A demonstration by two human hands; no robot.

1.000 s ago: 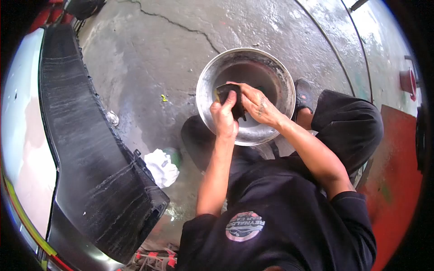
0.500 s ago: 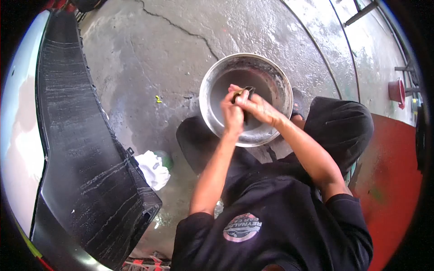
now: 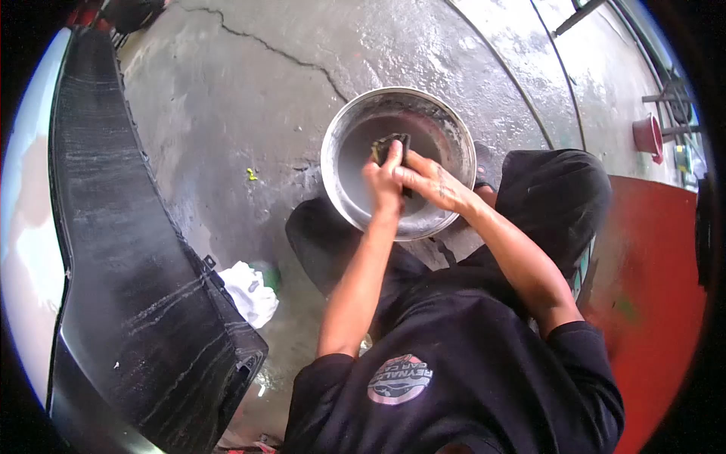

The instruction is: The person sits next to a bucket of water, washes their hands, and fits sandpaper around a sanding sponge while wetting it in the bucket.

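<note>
A round metal basin [image 3: 338, 193] with cloudy grey liquid sits between my legs. Over it, both of my hands are closed round a dark, flat piece [image 3: 400, 144] that looks like a cloth or sanding sheet, with a yellowish edge. My left hand [image 3: 383, 180] grips it from the left, thumb on top. From the right my right hand [image 3: 435, 181] holds it, fingers partly hidden behind the piece and its thumb reaching across to my left hand. The lower end of the dark piece hangs below the fingers.
At the left lies a long black and white vehicle panel [image 3: 121, 204], like a bumper. Beside it are a white crumpled cloth [image 3: 249, 293] and a green round object [image 3: 268, 277]. Two cables cross the wet floor [image 3: 249, 91]. A reddish bucket [image 3: 647, 138] stands at the right, near a red surface [image 3: 650, 265].
My hands have shifted and turned the dark piece between them above the basin, and it is now more bunched. The whole view has also moved slightly.
</note>
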